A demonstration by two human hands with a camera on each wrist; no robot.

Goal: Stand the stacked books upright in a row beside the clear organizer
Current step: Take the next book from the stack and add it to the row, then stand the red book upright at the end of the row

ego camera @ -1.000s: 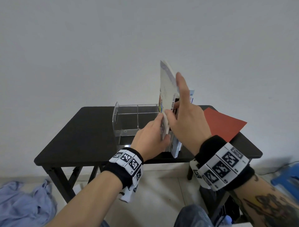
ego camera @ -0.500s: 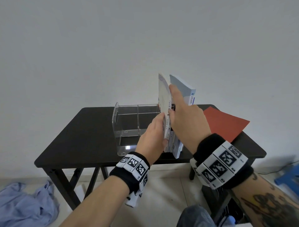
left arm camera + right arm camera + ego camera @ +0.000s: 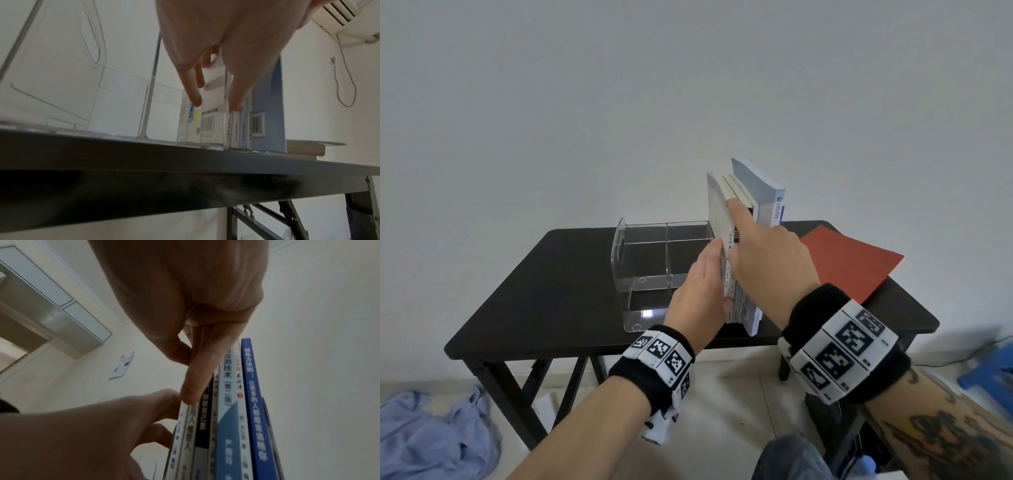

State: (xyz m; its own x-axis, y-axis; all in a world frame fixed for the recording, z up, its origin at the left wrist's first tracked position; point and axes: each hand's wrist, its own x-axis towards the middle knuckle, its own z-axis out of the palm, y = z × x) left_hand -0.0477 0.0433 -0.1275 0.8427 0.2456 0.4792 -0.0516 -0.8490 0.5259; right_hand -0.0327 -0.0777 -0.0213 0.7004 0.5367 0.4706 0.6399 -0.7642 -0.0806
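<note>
Several books [image 3: 763, 205] stand upright in a row on the black table [image 3: 534, 291], right beside the clear organizer [image 3: 654, 267]. The leftmost one, a white book [image 3: 717, 209], stands against the organizer's right wall. My left hand [image 3: 709, 281] pinches its lower spine edge, fingers on the cover and thumb [image 3: 236, 97] on the spines. My right hand [image 3: 743, 233] lays a straight index finger [image 3: 195, 382] along the white book's upper spine. A red-covered book [image 3: 849, 263] lies flat to the right of the row.
The organizer has two compartments with nothing in them. Bare table top lies left of it. Below the table, a blue cloth [image 3: 431, 435] lies on the floor at left and a blue stool [image 3: 989, 377] stands at right. The wall is close behind the table.
The white book came down from a raised position into the row beside the organizer. My right index finger followed it down; my left hand stayed on its lower edge.
</note>
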